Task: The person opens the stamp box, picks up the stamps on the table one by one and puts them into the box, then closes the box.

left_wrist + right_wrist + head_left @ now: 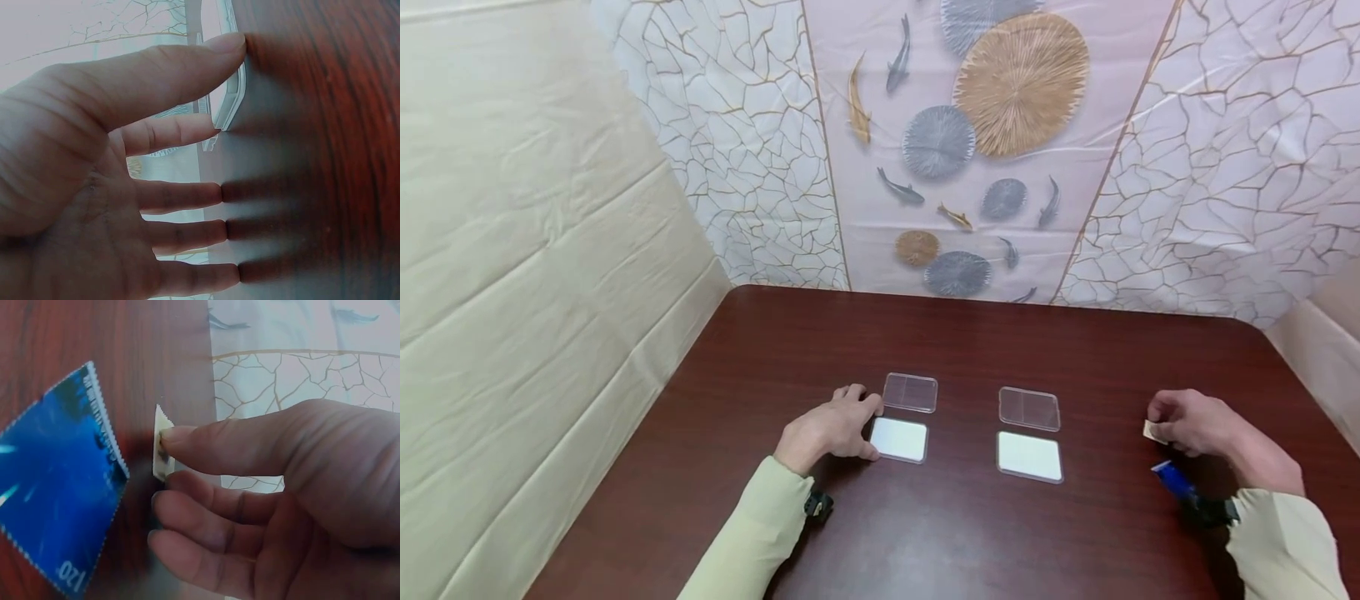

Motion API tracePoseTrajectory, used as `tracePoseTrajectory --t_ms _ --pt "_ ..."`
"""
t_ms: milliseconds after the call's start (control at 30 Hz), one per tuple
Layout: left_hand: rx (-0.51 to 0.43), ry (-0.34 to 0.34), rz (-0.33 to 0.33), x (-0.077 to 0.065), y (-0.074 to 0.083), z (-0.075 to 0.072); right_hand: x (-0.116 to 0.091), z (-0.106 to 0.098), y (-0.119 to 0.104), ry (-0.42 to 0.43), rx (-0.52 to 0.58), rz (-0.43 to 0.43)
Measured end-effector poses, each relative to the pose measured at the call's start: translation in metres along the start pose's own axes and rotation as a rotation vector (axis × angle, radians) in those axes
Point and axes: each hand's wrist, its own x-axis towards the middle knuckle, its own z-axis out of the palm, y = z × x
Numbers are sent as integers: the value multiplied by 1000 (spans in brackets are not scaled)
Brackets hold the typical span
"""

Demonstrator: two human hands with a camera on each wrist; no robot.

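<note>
My left hand point(831, 427) is at the left side of a shallow clear plastic case with a white insert point(900, 439). Its thumb and index fingertips touch the case near two corners, while the other fingers point(181, 195) stretch straight down to the tabletop. On the right, my right hand point(1204, 427) pinches a small cream postage stamp point(159, 450) between thumb and index finger, close over the table. The thumb covers part of the stamp's picture. Beside that hand lies a blue postage stamp point(56, 481) with perforated edges, marked 120.
A second white-filled case point(1030, 456) lies right of the first. Behind them are two clear lids, the left lid point(911, 392) and the right lid point(1029, 408). The dark wooden table point(820, 342) meets a patterned curtain point(760, 150) at its far edge.
</note>
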Motion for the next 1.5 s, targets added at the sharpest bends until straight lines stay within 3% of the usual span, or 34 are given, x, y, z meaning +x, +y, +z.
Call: tracePoseTrajectory --t_ms 433,1167,1500 --pt "7 -13 -3 3 1 0 -4 9 8 93 -109 -132" --pt "13 -11 -11 1 1 -1 -3 6 2 190 -302 -181" --pt "6 -10 -15 0 -1 -3 -9 0 -2 238 -333 -228"
